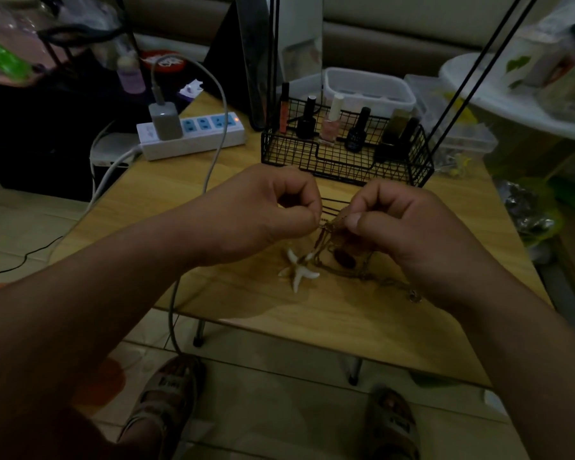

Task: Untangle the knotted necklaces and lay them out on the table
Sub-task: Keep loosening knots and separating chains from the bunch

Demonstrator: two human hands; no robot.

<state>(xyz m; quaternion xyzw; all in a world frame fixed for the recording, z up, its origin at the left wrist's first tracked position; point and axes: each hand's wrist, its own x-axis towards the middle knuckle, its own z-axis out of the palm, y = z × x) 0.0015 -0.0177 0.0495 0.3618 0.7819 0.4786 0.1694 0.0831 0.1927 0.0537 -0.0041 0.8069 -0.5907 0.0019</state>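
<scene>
Hands, left and right, both pinch the chain knot just above the table. Starfish pendant rests below. Necklaces look tangled; none laid out.

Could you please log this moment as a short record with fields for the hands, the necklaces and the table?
left hand: pinching the chain tangle from the left
right hand: pinching the same tangle from the right
necklaces: still knotted, held just above the table
starfish pendant: white, hanging below the tangle, at or near the wood
dark pendant: beside the starfish, under the right hand
table: wooden
wire basket: behind the hands, holds nail polish bottles
power strip: far left, charger plugged in
</scene>
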